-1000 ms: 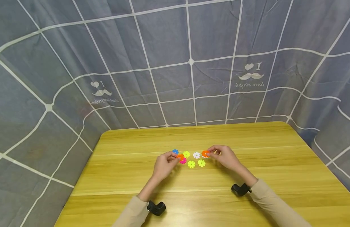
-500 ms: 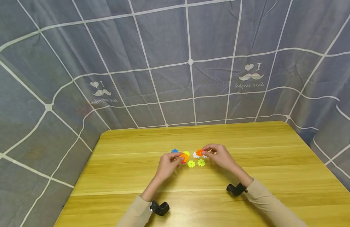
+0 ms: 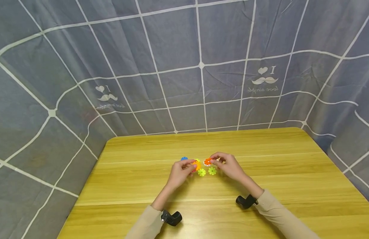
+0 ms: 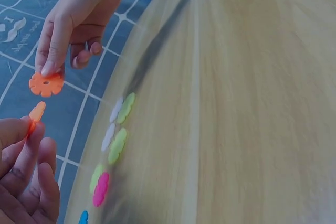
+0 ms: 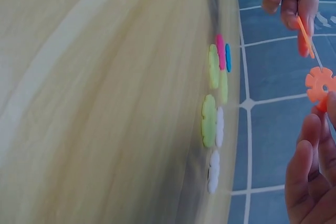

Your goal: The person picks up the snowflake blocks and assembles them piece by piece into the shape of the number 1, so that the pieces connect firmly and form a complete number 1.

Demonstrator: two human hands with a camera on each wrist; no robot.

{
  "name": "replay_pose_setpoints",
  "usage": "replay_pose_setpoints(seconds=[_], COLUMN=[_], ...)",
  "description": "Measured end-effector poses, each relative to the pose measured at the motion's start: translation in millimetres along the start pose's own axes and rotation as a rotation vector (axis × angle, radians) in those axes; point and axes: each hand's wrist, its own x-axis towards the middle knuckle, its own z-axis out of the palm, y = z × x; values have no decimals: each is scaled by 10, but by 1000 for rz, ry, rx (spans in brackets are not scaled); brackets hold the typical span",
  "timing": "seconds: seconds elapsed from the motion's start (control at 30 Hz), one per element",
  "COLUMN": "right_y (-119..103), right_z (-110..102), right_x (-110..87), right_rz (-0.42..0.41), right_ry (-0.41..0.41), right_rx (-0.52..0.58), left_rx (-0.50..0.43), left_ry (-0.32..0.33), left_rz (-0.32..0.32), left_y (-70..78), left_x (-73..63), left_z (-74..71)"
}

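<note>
My left hand [image 3: 178, 173] pinches an orange notched disc [image 3: 198, 165] between thumb and fingers. Another orange notched disc [image 3: 207, 162], with a hole in its middle, is pinched in my right hand [image 3: 230, 166]. Both discs are held above the table; in the left wrist view the right hand's disc [image 4: 46, 84] faces the camera while the left hand's disc [image 4: 37, 113] is nearly edge-on. A small gap separates them. Under the hands lie a pink disc [image 4: 101, 189], a blue disc [image 3: 184, 159], white discs [image 5: 219, 127] and yellow-green discs [image 3: 201, 172].
The wood-grain table [image 3: 214, 212] extends around the discs on all sides. A grey curtain with white grid lines [image 3: 178, 86] hangs behind its back edge and along the sides. Black wrist-worn devices [image 3: 172, 218] sit at both cuffs.
My right hand has moved left with its orange disc, and my left hand has shifted slightly right. The two held discs are now closer together. The left one has turned more face-on in the head view.
</note>
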Motion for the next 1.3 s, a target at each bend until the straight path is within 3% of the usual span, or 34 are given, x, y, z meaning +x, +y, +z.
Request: replay_pose_setpoints(seconds=[0.1, 0.23, 0.37, 0.47, 0.57, 0.9, 1.3], right_y=[-34, -270, -197, -16, 18, -6, -57], right_z=[0, -36, -8, 34, 31, 29, 36], right_x=[1, -39, -9, 34, 33, 43, 60], right_rz=[-4, -7, 4, 9, 8, -27, -6], right_ry=[-2, -12, -10, -3, -1, 3, -4], right_rx=[9, -7, -19, -12, -2, 2, 27], left_rx=[-21, -48, -57, -60, -66, -102, -180], left_ry=[-18, -26, -29, -24, -18, -9, 15], left_rz=[-15, -33, -36, -45, -52, -89, -146], left_y=[71, 221, 338, 353, 349, 307, 293], left_x=[25, -8, -59, -66, -64, -58, -54], left_z=[26, 46, 53, 58, 63, 59, 44])
